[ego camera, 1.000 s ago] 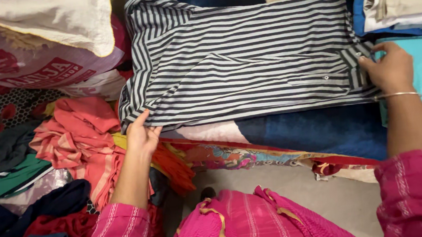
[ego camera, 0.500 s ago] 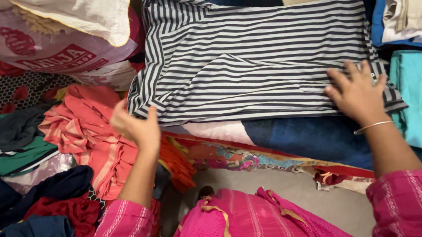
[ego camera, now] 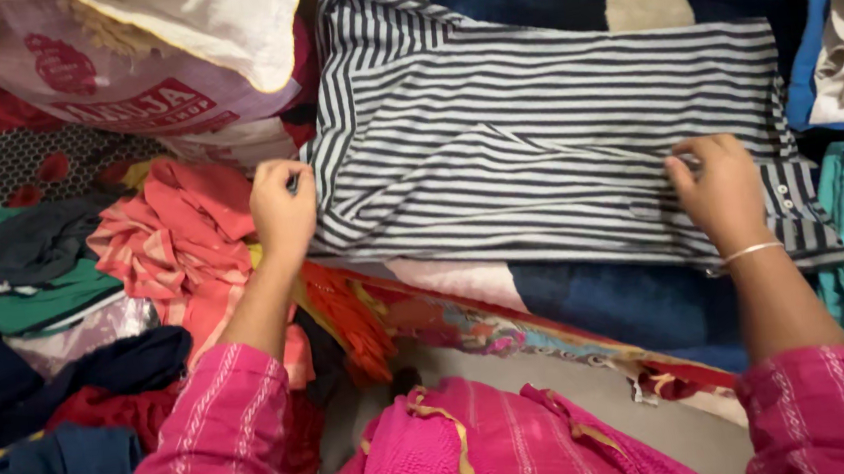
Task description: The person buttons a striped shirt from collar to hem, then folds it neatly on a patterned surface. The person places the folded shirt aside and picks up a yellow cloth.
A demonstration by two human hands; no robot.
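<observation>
Two hands were on the striped shirt point(ego camera: 545, 137), which lay partly folded across a blue blanket point(ego camera: 607, 293) on the bed; I judged the sides turned in and the final folds left to do. The left hand point(ego camera: 282, 210) pinched the shirt's near left edge, the right hand point(ego camera: 722, 191) curled onto the cloth by the buttons, its fingertips hidden from me. Farther left, the heap of loose clothes point(ego camera: 157, 248) ran out of frame, unsorted

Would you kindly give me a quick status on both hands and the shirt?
Left hand pinching striped shirt at its left edge. Right hand gripping its right side near the buttons. Shirt flat on blue blanket. Nothing in the way.
</observation>
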